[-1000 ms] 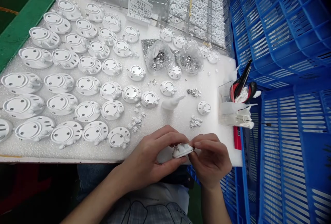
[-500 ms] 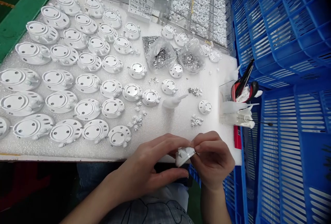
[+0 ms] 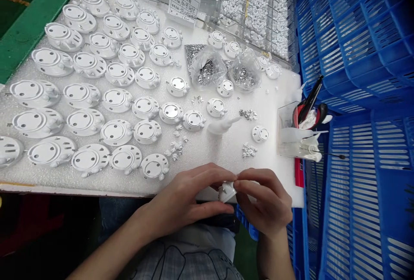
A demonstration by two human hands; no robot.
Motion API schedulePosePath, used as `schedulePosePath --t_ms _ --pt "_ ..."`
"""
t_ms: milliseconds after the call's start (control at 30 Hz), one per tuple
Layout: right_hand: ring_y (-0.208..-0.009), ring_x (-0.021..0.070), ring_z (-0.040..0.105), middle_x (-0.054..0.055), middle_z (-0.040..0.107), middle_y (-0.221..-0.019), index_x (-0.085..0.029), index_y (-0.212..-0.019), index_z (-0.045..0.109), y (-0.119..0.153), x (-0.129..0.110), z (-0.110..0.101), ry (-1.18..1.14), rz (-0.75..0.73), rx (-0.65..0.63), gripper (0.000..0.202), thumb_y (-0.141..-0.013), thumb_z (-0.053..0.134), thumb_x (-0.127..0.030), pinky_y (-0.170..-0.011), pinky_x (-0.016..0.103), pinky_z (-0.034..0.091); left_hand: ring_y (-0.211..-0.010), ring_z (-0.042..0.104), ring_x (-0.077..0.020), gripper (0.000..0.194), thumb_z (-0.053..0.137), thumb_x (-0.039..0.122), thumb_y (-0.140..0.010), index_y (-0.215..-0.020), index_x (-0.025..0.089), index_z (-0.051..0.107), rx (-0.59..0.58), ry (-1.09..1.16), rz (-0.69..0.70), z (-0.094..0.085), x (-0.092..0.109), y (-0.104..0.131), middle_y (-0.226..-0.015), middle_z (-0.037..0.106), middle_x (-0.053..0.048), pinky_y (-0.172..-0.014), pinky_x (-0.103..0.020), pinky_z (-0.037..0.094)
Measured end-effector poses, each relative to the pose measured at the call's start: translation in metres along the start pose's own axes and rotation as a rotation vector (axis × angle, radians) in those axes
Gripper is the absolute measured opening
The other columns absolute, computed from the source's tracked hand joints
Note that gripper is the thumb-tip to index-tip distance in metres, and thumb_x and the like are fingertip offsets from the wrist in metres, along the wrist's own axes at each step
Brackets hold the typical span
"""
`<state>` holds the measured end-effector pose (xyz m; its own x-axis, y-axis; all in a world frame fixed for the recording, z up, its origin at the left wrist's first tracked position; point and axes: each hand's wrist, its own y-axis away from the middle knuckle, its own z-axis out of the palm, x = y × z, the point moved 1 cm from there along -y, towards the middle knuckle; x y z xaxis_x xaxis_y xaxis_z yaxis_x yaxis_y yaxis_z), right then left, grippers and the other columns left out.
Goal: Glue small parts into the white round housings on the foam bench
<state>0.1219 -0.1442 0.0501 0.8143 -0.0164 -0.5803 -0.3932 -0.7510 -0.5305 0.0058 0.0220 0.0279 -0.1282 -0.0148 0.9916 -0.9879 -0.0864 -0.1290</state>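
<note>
A small white plastic part (image 3: 227, 191), partly covered by fingers, is held over the table's front edge. My left hand (image 3: 190, 193) grips it from the left, its thumb below and its fingers curled over the top. From the right, my right hand (image 3: 267, 200) pinches the part's edge between thumb and forefinger; anything smaller in that pinch is hidden. Behind my hands lie a pile of small white pieces (image 3: 249, 150) and a round white part (image 3: 260, 133) with two dark holes. A white squeeze bottle (image 3: 223, 125) with a thin nozzle stands beyond my left hand.
Rows of round white parts (image 3: 83, 120) cover the left of the foam sheet. Bags of small metal pieces (image 3: 207, 70) sit mid-table, below a paper label (image 3: 183, 4). A clear holder (image 3: 284, 142) with scissors (image 3: 308, 107) stands at right, beside blue crates (image 3: 359, 150).
The white part has turned slightly between my hands, and my right fingers have shifted left over its edge. The whole view has moved a little, so the table appears farther right.
</note>
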Motion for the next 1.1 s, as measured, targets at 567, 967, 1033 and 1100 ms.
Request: schedulePosePath --t_ms 567,967,1033,1100 --pt "-0.075 0.0172 0.070 0.001 0.075 -0.087 -0.026 -0.108 0.067 0.009 0.008 0.013 -0.257 0.172 0.151 0.033 -0.086 0.073 -0.003 -0.060 0.030 0.058 -0.106 0.075 -0.0214 0.035 0.080 0.035 -0.095 -0.128 0.027 0.071 -0.014 0.052 -0.103 -0.003 0.000 0.000 -0.118 0.077 -0.005 -0.091 -0.029 0.059" --pt "-0.076 0.0174 0.069 0.001 0.075 -0.088 -0.026 -0.109 0.070 0.010 0.008 0.012 -0.251 0.167 0.151 0.038 -0.082 0.076 -0.001 -0.060 0.030 0.057 -0.113 0.074 -0.0226 0.035 0.080 0.029 -0.095 -0.130 0.029 0.072 -0.003 0.066 -0.061 -0.003 -0.001 0.000 -0.121 0.079 -0.005 -0.097 -0.030 0.058" --pt "-0.077 0.0173 0.069 0.001 0.074 -0.089 -0.026 -0.109 0.070 0.010 0.008 0.012 -0.255 0.164 0.152 0.038 -0.081 0.077 0.000 -0.061 0.030 0.057 -0.113 0.074 -0.0221 0.036 0.080 0.029 -0.095 -0.130 0.029 0.071 -0.001 0.068 -0.047 -0.003 -0.001 0.000 -0.122 0.079 -0.005 -0.098 -0.029 0.057" --pt "-0.076 0.0172 0.069 0.001 0.074 -0.088 -0.026 -0.108 0.070 0.010 0.008 0.012 -0.250 0.163 0.151 0.037 -0.082 0.077 -0.001 -0.060 0.030 0.056 -0.111 0.074 -0.0217 0.035 0.079 0.029 -0.096 -0.129 0.028 0.071 -0.006 0.068 -0.054 -0.003 -0.002 0.000 -0.122 0.078 -0.005 -0.096 -0.028 0.058"
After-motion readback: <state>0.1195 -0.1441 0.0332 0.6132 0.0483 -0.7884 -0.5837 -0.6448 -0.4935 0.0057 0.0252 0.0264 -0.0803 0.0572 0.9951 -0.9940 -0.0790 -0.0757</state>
